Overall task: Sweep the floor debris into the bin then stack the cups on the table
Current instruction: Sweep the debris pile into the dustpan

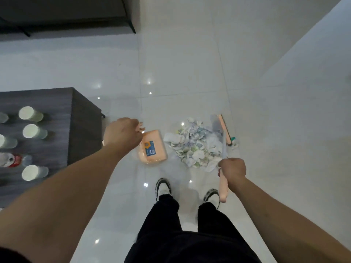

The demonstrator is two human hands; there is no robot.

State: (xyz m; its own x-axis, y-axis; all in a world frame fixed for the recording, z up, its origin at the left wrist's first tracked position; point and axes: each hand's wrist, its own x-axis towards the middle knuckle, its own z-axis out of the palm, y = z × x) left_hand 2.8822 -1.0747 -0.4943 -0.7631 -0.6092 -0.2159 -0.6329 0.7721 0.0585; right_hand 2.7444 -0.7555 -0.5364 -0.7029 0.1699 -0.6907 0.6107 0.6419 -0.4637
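- A broom [223,147] is gripped by its handle in the right hand [232,170], its head beyond the debris [195,146].
- A dustpan [152,147] is held in the curled left hand [122,134], left of the pile.
- Cups [31,113] are seen on the table [57,103], left of that hand.

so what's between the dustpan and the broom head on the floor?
In the head view, the pile of paper debris lies between the dustpan and broom head.

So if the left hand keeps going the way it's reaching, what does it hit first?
Most likely the peach dustpan: the left hand is already at its near edge, fingers at its handle. Depth is hard to judge from above.
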